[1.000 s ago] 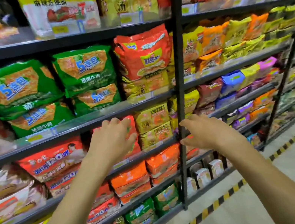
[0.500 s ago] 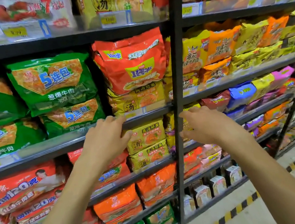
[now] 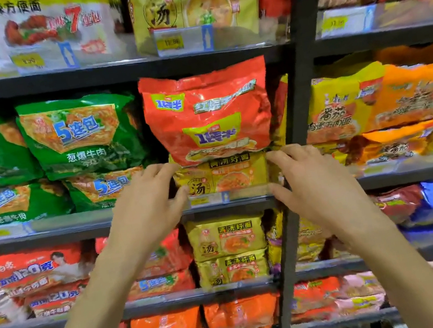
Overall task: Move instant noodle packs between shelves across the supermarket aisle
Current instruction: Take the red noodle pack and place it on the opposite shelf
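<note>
A large red noodle multipack [image 3: 208,113] stands upright on the second shelf, resting on a flat yellow noodle pack [image 3: 221,175]. My left hand [image 3: 145,207] is raised at the left side of the yellow pack, fingers spread, fingertips touching the lower left corner of the red pack. My right hand [image 3: 312,179] is at the right side of the same stack, fingers apart, its fingertips at the yellow pack's right edge beside the black shelf upright [image 3: 303,92]. Neither hand has closed around a pack.
Green multipacks [image 3: 81,134] fill the shelf to the left, yellow and orange packs [image 3: 371,103] the bay to the right. More packs sit on the shelves above and below. Clear price-tag rails [image 3: 229,196] run along each shelf's front edge.
Both hands rose from the third shelf level to the second shelf and now flank the red and yellow stack. The view moved closer and up.
</note>
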`<state>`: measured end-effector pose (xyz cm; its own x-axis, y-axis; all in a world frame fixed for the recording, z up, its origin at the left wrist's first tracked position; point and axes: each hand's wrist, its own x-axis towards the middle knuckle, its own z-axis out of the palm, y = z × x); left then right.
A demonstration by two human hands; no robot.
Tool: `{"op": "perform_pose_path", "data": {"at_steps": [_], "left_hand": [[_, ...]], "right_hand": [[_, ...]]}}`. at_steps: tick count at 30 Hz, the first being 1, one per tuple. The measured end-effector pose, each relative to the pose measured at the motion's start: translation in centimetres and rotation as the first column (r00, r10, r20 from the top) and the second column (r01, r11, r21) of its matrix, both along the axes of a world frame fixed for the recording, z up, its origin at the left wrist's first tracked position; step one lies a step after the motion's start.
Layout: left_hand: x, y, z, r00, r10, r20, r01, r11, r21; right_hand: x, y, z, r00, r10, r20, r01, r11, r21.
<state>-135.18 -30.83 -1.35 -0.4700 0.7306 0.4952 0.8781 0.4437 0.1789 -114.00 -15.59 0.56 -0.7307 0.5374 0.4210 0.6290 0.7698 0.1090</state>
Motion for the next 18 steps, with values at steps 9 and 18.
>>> {"op": "perform_pose_path", "data": {"at_steps": [9,18], "left_hand": [[-3.2,4.2,-3.7,0.942,-0.214,0.257,0.064,0.871,0.488],[-6.8,9.1,-6.5,0.893,-0.438,0.104,0.253,0.679,0.69]], "right_hand": [[-2.7,6.3,-1.2,0.828,0.296,-0.477,-0.387,0.916,-0.103],[-7.9,8.7,-2.7,0.785,0.302,-0.541,-0.383,0.923,-0.041]]}}
